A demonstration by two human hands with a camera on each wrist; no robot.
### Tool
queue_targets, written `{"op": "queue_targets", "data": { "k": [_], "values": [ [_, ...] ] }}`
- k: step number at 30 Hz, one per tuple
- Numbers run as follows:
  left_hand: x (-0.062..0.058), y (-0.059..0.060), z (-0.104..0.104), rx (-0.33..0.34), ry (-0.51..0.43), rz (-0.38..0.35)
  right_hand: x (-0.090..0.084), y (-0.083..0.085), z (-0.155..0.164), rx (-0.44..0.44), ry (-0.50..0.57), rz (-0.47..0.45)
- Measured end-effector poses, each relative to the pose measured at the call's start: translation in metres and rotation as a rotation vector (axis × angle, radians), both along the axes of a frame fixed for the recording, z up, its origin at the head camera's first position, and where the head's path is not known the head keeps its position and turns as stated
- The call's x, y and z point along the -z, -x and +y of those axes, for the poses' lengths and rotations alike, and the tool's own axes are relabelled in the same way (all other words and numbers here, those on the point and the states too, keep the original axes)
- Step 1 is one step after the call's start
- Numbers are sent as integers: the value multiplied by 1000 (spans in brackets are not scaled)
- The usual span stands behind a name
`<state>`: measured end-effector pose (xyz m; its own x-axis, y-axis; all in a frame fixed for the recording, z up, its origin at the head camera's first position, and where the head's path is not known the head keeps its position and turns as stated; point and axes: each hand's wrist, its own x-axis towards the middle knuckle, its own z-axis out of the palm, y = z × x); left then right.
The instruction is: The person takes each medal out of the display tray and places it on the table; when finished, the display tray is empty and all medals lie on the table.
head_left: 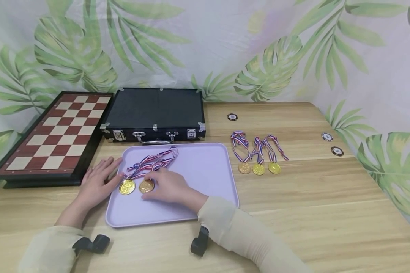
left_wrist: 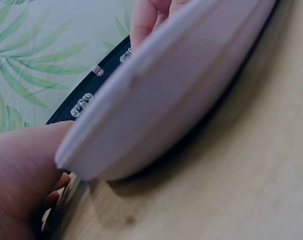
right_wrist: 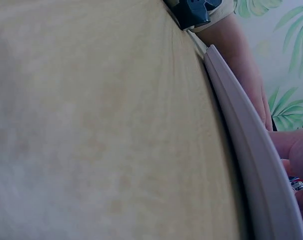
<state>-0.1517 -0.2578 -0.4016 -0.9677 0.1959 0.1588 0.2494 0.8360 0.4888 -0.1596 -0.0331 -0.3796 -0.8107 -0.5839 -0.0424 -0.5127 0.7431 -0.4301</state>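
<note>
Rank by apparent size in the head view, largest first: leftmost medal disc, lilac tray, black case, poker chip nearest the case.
1. Lilac tray
2. Black case
3. Leftmost medal disc
4. Poker chip nearest the case

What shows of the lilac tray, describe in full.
The lilac tray is a shallow rectangle with rounded corners and a raised rim, plastic-looking. It lies flat on the table, before the black case, bearing a gold medal and a coppery medal with striped ribbons. The left hand rests at its left rim; the right hand pinches the coppery medal.
</note>
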Motion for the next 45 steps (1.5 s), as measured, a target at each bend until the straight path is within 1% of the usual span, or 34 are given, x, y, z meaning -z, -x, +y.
{"op": "queue_targets", "data": {
  "k": [5, 14, 19, 27, 30, 35, 38, 42, 45],
  "values": [
    [0, -1, 0, 1, -1, 0, -1, -3, 0, 0, -11, 15],
    [1, -1, 0, -8, -7, -6, -4, -5, 0, 18, -23, -59],
    [2, -2, 0, -9, -7, -11, -4, -4, 1, 22, -20, -80],
    [3, -1, -1, -6, -10, -1, -3, -3, 6, -18, 15, -73],
    [3, -1, -2, -5, -9, 0, -4, -2, 11, -48, 31, -79],
    [3, -1, -2, -6, -7, -4, -8, 0, 22, -96, 79, -82],
    [2, -1, -1, -7, -8, -5, -11, 3, 32, -108, 126, -78],
    [1, -1, -1, -5, -8, -6, -22, 6, 52, -81, 238, -113],
    [1, 0, 0, -3, -9, -4, -37, 7, 71, -43, 323, -151]
  ]
}}
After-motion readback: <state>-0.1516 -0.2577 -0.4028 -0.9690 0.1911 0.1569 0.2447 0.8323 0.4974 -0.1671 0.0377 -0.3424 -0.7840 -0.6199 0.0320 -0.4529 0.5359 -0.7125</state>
